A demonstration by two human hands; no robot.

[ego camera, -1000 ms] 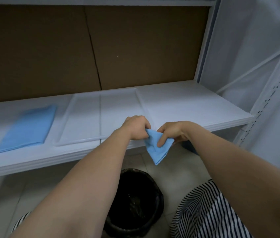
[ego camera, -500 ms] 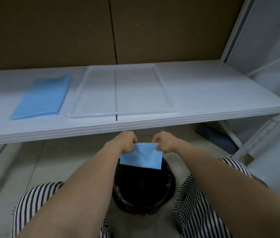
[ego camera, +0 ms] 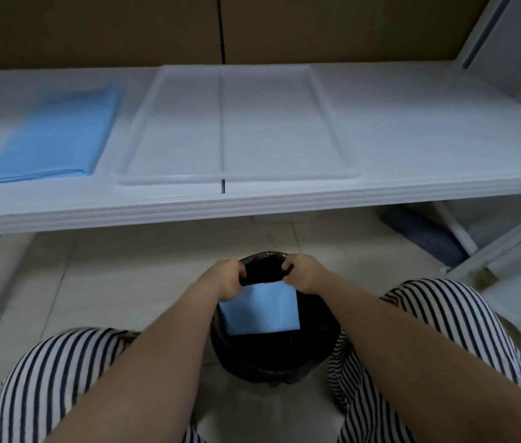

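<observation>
Head camera looks down past two forearms to a black bin (ego camera: 272, 369) that stands on the floor between knees in striped trousers (ego camera: 61, 378). The left hand (ego camera: 225, 278) and the right hand (ego camera: 303, 273) each have their fingers curled, pinching an upper corner of a small blue sheet (ego camera: 260, 310). The sheet hangs flat between the hands, over the mouth of the bin, with its lower edge dipping in front of the dark inside. Whether it touches the liner cannot be told.

Above, on the white shelf (ego camera: 412, 139), a clear plastic tray (ego camera: 236, 180) lies with nothing visible in it. Just to its left lies a folded stack of blue sheets (ego camera: 58, 135), apart from the tray's rim.

By my reading the work is near its end for this one piece: the sheet is brought to the bin and lined up over the opening, but not let go. What seems left is to loosen both pinches so it drops inside. The stack on the shelf looks untouched, so more sheets may wait their turn.
</observation>
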